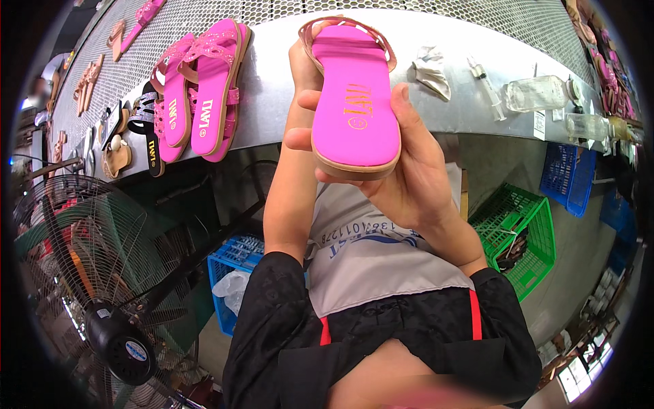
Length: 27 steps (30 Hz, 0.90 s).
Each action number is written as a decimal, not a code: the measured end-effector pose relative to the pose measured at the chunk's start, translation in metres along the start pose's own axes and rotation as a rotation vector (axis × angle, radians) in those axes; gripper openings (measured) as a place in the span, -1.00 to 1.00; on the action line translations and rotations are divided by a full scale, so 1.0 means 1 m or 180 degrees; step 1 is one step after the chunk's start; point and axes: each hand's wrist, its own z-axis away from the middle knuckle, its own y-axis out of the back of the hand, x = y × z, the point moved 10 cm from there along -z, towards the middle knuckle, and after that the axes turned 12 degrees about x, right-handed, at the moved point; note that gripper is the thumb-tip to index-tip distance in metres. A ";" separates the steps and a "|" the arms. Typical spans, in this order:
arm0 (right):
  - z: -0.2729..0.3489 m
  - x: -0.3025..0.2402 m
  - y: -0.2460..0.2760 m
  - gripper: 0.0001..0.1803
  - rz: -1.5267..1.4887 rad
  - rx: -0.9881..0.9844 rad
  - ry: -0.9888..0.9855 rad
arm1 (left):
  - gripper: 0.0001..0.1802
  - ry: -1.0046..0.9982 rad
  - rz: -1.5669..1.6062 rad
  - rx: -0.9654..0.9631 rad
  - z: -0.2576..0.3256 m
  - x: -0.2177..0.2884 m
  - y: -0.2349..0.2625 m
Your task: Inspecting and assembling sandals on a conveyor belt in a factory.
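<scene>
A bright pink sandal (354,109) with a tan sole edge and brownish-red straps is held up over the near edge of the metal table. Its heel end points toward me. My right hand (415,157) grips the heel end, thumb along the right side and fingertips coming round from beneath on the left. At the strapped toe end is my left hand (304,67), closed on the sandal's left side; its fingers are mostly hidden behind the sandal. To the left, a pair of pink sandals (216,112) with cut-out, studded straps lies on the table.
Right on the table are a crumpled white cloth (432,73), a syringe (486,88) and a clear bottle (537,94). A black sandal (154,140) lies left. Below stand a fan (88,286), a green crate (538,225) and a blue crate (221,273). Metal mesh (272,9) runs behind.
</scene>
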 end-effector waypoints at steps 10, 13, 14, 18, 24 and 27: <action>0.050 -0.054 0.076 -0.11 0.1894 0.0710 0.0111 | -0.62 0.0285 0.1710 -0.0579 0.049 0.064 -0.004; 0.078 -0.104 0.076 -0.25 0.2902 0.1233 0.1265 | -0.52 0.1082 0.1990 -0.2950 0.124 0.086 -0.024; 0.089 -0.113 0.076 -0.34 0.3053 0.1261 0.1474 | -0.51 0.0985 0.1472 -0.3241 0.142 0.089 -0.026; 0.078 -0.103 0.089 -0.55 0.2828 0.0482 0.1942 | -0.47 -0.0007 -0.1599 -0.2419 0.182 0.040 -0.047; 0.042 -0.072 0.135 -0.63 0.2390 0.1282 0.1013 | -0.55 0.0544 -0.3660 -0.1181 0.186 -0.055 -0.029; 0.039 -0.084 0.149 -0.61 0.2606 0.1170 0.0756 | -0.57 0.1018 -0.2982 -0.1075 0.186 -0.076 -0.028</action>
